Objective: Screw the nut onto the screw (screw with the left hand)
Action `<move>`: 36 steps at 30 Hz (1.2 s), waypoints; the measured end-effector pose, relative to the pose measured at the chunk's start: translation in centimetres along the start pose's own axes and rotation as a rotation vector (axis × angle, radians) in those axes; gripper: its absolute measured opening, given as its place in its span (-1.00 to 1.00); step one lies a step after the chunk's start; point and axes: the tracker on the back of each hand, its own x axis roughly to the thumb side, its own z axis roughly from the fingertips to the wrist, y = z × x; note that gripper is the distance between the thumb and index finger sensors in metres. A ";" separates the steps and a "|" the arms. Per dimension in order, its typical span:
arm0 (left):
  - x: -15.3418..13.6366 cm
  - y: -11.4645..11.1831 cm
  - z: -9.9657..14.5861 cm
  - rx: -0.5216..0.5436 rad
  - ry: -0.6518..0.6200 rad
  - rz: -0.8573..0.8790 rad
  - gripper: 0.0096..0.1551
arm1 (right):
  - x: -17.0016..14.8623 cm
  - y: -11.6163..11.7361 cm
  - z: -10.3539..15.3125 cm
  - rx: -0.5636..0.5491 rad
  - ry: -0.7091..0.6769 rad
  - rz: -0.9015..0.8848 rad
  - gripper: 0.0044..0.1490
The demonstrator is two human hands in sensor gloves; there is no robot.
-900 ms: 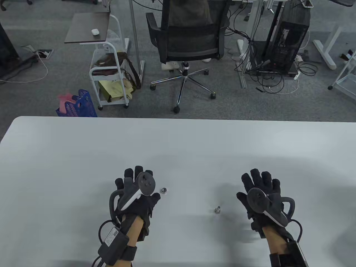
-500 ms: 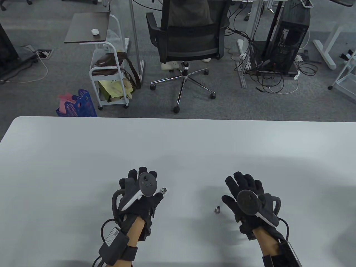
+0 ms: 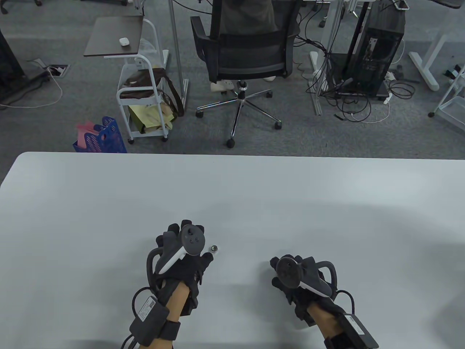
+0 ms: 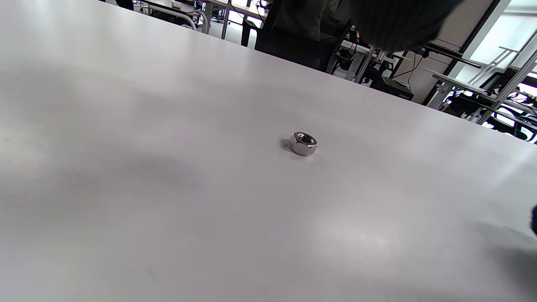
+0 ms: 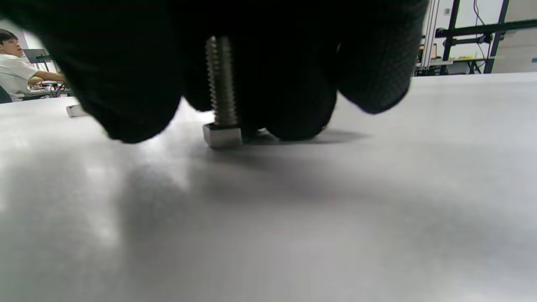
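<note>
The right hand (image 3: pixel 296 278) curls its gloved fingers (image 5: pixel 126 84) down around the hex-head screw (image 5: pixel 221 100), which stands head-down on the white table (image 3: pixel 232 196); actual contact cannot be told. The left hand (image 3: pixel 181 254) lies relaxed, holding nothing, thumb just beside the hex nut (image 3: pixel 213 249) lying flat.

white table (image 3: pixel 109 203) with nut (image 3: pixel 214 249), upright screw (image 5: pixel 221 105)

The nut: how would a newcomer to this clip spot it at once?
Start at the white table, then find the left hand near its front edge. Just right of that hand lies the nut, flat and untouched: a small shiny hexagonal ring, the only loose metal piece visible from above.
</note>
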 end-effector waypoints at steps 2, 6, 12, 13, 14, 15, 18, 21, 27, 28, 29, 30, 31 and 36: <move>-0.1 -0.1 0.0 -0.007 0.005 0.011 -0.01 | 0.2 0.1 0.0 0.016 -0.004 0.012 -0.38; -0.1 0.0 0.1 0.000 0.008 0.023 -0.01 | -0.4 0.0 -0.2 0.110 0.013 -0.011 -0.32; -0.3 0.1 0.1 -0.003 0.011 0.029 -0.01 | -1.5 -2.4 0.0 0.008 0.040 -0.052 -0.38; -0.2 0.1 0.1 -0.004 0.012 0.029 -0.01 | -1.5 -3.0 0.1 -0.014 0.043 -0.056 -0.37; -0.2 0.1 0.1 -0.004 0.012 0.029 -0.01 | -1.6 -4.2 0.2 -0.075 0.050 -0.065 -0.37; -0.2 0.1 0.1 -0.004 0.011 0.028 -0.01 | -1.7 -5.7 0.4 -0.141 0.060 -0.089 -0.37; 0.0 -0.1 0.1 -0.011 0.009 0.018 -0.01 | -2.1 -8.1 0.6 -0.201 0.085 -0.238 -0.38; 0.2 -0.3 0.0 -0.027 0.008 0.006 -0.01 | -2.8 -9.6 0.8 -0.219 0.093 -0.415 -0.43; 0.5 -0.5 0.0 -0.033 -0.002 -0.003 -0.01 | -3.5 -9.3 1.1 -0.245 0.107 -0.521 -0.37; 0.5 -0.5 0.0 -0.033 -0.004 -0.004 -0.01 | -3.6 -9.0 1.1 -0.247 0.109 -0.536 -0.38; 0.6 -0.5 0.0 -0.034 -0.006 -0.006 -0.01 | -3.6 -8.7 1.1 -0.241 0.107 -0.544 -0.39; 0.6 -0.6 -0.1 -0.036 -0.008 -0.008 -0.01 | -3.6 -8.5 1.2 -0.229 0.106 -0.546 -0.38; 0.7 -0.7 -0.1 -0.040 -0.009 -0.010 -0.01 | -3.6 -8.3 1.3 -0.229 0.104 -0.545 -0.38; 1.0 -1.2 -0.2 -0.055 -0.027 -0.017 -0.02 | -3.0 -7.4 1.5 -0.199 0.066 -0.529 -0.33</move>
